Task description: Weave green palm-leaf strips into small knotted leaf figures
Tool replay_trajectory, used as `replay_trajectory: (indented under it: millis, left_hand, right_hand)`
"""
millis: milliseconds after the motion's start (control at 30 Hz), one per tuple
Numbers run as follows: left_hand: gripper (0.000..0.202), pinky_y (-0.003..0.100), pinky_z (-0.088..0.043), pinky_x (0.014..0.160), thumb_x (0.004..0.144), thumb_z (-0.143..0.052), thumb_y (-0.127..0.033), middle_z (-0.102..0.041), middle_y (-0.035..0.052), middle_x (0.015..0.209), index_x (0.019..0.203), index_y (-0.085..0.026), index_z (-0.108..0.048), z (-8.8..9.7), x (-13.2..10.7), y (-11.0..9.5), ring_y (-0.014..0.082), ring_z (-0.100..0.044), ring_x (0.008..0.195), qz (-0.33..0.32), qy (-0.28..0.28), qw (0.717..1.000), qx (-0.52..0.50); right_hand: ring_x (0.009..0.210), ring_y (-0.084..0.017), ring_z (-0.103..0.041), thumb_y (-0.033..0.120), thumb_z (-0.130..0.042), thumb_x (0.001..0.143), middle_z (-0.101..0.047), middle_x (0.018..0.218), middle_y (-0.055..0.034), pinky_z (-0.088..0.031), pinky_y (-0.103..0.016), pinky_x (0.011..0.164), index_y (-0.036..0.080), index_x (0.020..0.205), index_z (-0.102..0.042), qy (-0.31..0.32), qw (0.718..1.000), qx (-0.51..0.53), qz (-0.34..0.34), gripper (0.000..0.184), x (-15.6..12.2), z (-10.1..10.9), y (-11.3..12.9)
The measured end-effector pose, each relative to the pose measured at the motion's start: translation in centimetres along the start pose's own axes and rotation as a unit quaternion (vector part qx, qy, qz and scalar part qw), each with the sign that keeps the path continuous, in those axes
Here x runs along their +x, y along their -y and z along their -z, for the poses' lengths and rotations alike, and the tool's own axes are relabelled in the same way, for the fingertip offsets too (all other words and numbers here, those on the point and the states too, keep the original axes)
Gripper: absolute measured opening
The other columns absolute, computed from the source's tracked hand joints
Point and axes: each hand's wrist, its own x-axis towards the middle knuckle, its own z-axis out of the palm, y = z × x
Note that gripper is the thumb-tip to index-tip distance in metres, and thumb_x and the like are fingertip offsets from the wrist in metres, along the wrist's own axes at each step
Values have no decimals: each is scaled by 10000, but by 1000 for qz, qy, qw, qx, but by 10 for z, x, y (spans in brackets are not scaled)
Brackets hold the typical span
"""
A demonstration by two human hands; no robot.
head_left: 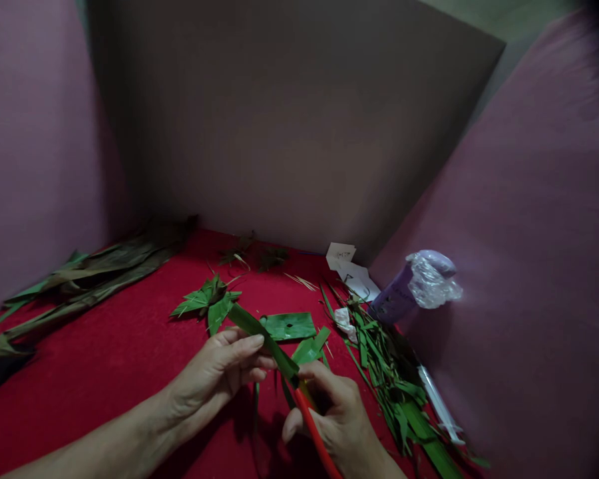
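My left hand [219, 376] pinches a long green leaf strip [264, 339] between thumb and fingers, holding it slanted above the red cloth [120, 359]. My right hand [339, 419] is closed round a red-handled cutting tool [314, 432], probably scissors, whose tip meets the strip's lower end. A folded green leaf shape [209, 303] lies just beyond my left hand. A flat cut leaf piece with a small hole [287, 326] rests behind the strip.
Long dried leaves [80, 279] stretch along the left edge. Green leaf trimmings [384, 372] are heaped on the right, beside a purple bottle with plastic wrap [414, 286], white paper slips [349, 266] and a white pen-like stick [436, 402]. Brown and purple panels wall the space.
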Motion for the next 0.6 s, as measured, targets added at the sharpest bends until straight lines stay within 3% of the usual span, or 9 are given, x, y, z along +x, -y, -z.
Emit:
replay_trajectory:
  millis: [233,367,600]
  left_hand:
    - [127,165,-527,512,674,-734,-143,-730,30,757,766,-140,-647,2,-1,4,135,-690,627,4,1,1000,-12]
    - [75,164,-532,511,685,-726,-144,-708,-1,671,716,-143,-658,3,0,5,135,-691,621,7,10,1000,-28]
    - [64,156,-530,493,682,-729,-148,-702,-9,654,692,-148,-666,1,-2,4,123,-685,597,16,9,999,-28]
  right_hand:
    - [385,-80,-310,241,-577,757,-652,482,43,-227,-216,409,192,874,-507,-9,1000,2,4,144,-3,-7,-4]
    - [381,-80,-305,340,-626,742,-644,459,39,-221,-215,390,188,837,-511,-28,999,-19,2,213,-4,-10,-1]
    - [389,-82,-293,319,-611,744,-643,453,38,-221,-212,392,201,778,-489,-25,999,-24,-1,173,-5,-10,5]
